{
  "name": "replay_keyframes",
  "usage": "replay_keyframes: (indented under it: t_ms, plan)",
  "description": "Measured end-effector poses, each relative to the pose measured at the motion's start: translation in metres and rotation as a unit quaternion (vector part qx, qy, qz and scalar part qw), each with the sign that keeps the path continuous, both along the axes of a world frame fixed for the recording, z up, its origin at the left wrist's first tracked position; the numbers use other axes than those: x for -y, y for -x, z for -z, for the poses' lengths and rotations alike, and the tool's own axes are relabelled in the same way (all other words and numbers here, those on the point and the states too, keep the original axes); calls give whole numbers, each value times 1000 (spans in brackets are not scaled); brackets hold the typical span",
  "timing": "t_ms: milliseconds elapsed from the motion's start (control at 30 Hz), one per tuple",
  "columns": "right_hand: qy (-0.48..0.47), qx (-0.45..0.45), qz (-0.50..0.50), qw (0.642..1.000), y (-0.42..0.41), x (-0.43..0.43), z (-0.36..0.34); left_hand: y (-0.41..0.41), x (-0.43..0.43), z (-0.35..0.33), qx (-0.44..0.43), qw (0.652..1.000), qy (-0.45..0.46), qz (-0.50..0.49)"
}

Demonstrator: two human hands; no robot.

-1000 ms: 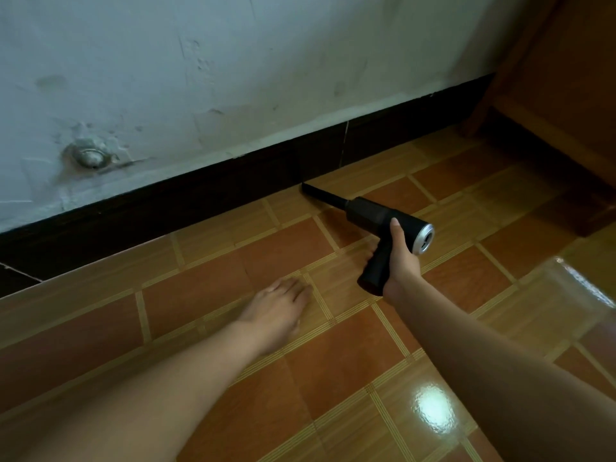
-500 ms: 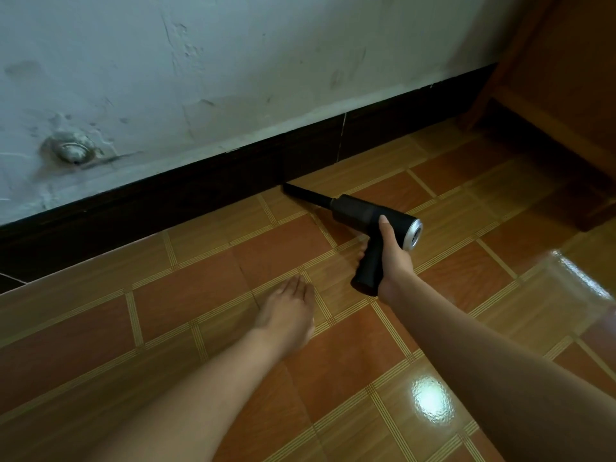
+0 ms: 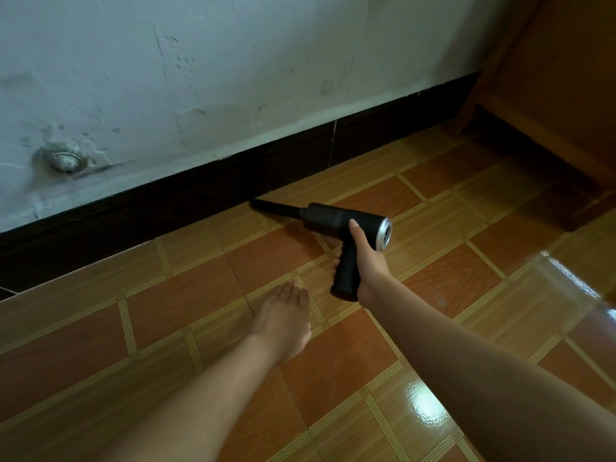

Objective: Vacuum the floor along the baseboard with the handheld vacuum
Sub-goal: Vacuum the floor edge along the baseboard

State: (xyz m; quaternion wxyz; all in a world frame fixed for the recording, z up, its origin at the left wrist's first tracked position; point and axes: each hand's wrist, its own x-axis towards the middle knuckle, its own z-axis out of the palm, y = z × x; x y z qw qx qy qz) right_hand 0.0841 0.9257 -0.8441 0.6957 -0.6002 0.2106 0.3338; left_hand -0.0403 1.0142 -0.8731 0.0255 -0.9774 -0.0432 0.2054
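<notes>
My right hand grips the pistol handle of a black handheld vacuum with a silver rear cap. Its thin black nozzle points left, and the tip touches the foot of the dark baseboard where it meets the orange tiled floor. My left hand is flat on a tile, palm down, fingers loosely together, a little left of and nearer to me than the vacuum's handle. It holds nothing.
Above the baseboard rises a scuffed white wall with a round metal fitting at the left. Wooden furniture fills the upper right corner, its base on the floor. A bright reflection shines on the near tiles.
The vacuum nozzle has slid left along the foot of the baseboard, away from the vertical seam. My left hand stays planted on the floor and the camera has shifted slightly.
</notes>
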Motion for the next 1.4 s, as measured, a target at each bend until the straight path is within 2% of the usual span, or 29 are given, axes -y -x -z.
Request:
replay_keyframes:
  t_ms: [500, 667, 800, 967, 1400]
  plan:
    - [-30, 3, 74, 997, -20, 18, 0, -4, 1, -4, -10, 1000, -1, 8]
    - [-39, -2, 94, 995, -30, 26, 0, -15, -4, -11, 18, 999, -3, 26]
    - [-35, -9, 118, 992, -41, 38, 2, -33, 0, -17, 43, 999, 3, 28]
    - [-20, -10, 171, 985, -64, 64, 2, -66, 21, -16, 63, 995, 56, 48]
    - [-47, 23, 292, 955, -152, 107, -3, -145, 48, -4, 42, 995, 89, 14]
